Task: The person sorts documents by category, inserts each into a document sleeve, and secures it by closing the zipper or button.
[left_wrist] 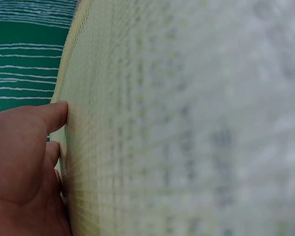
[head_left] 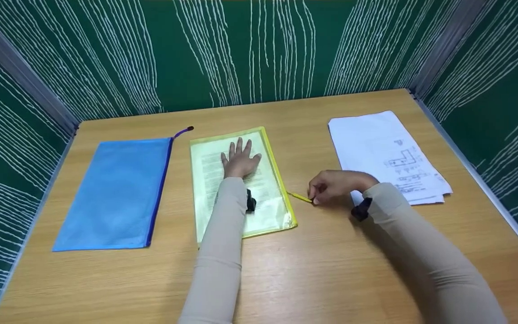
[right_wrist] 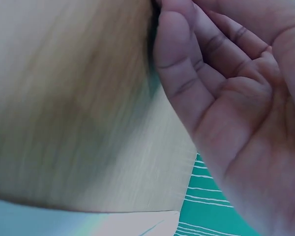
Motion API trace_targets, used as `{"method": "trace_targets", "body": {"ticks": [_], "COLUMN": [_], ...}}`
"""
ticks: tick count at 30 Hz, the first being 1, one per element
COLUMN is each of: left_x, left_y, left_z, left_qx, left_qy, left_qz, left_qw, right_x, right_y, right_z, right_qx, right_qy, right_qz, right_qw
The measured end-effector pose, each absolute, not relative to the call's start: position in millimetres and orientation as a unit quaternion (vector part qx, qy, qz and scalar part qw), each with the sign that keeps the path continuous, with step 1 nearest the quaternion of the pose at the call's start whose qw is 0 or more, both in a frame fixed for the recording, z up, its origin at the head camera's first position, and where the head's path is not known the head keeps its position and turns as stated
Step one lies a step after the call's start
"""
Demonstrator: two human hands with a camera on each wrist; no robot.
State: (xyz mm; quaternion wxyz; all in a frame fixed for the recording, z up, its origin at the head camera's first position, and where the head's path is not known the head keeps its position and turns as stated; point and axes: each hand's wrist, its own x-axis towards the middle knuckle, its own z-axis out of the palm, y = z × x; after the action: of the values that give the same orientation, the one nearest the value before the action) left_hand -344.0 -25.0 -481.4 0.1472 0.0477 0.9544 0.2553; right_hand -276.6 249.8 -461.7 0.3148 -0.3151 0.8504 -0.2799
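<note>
A yellow mesh zip folder (head_left: pixel 209 180) lies in the middle of the table, with printed paper showing through its front. On it rests my left hand (head_left: pixel 241 162), fingers spread. The left wrist view shows that hand (left_wrist: pixel 19 162) against the blurred mesh of the folder (left_wrist: pixel 152 123). Right of the folder, my right hand (head_left: pixel 331 186) pinches the end of the yellow zip pull (head_left: pixel 300 197), which stretches out from the folder's right edge. In the right wrist view the right hand's (right_wrist: pixel 236 108) fingers are curled, and the pull is hidden.
A blue zip folder (head_left: pixel 115 193) with a purple zip edge lies on the left of the wooden table (head_left: pixel 286 279). A stack of white papers (head_left: pixel 367 139) with drawings lies at the right, partly behind the right wrist. Green white-striped panels (head_left: pixel 277 49) border the table.
</note>
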Motion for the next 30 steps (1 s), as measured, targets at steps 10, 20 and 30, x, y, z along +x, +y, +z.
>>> {"method": "trace_targets", "body": {"ticks": [10, 20, 30], "left_x": [-345.1, -348.2, -347.1], "left_y": [-25.6, -27.2, -27.2], "left_z": [-484.8, -484.5, -483.4], "left_qx": [0.046, 0.051, 0.052], "left_qy": [0.952, 0.953, 0.953], "left_qz": [0.259, 0.250, 0.255], "left_qw": [0.153, 0.163, 0.155], "right_x": [-273.5, -265.1, -262.4], "right_y": [244.2, 247.7, 247.9], "right_z": [-459.5, -458.1, -458.1], "right_qx": [-0.289, -0.325, -0.334], "right_qy": [0.857, 0.841, 0.826], "right_qz": [-0.253, -0.269, -0.264], "right_qw": [0.344, 0.338, 0.369]}}
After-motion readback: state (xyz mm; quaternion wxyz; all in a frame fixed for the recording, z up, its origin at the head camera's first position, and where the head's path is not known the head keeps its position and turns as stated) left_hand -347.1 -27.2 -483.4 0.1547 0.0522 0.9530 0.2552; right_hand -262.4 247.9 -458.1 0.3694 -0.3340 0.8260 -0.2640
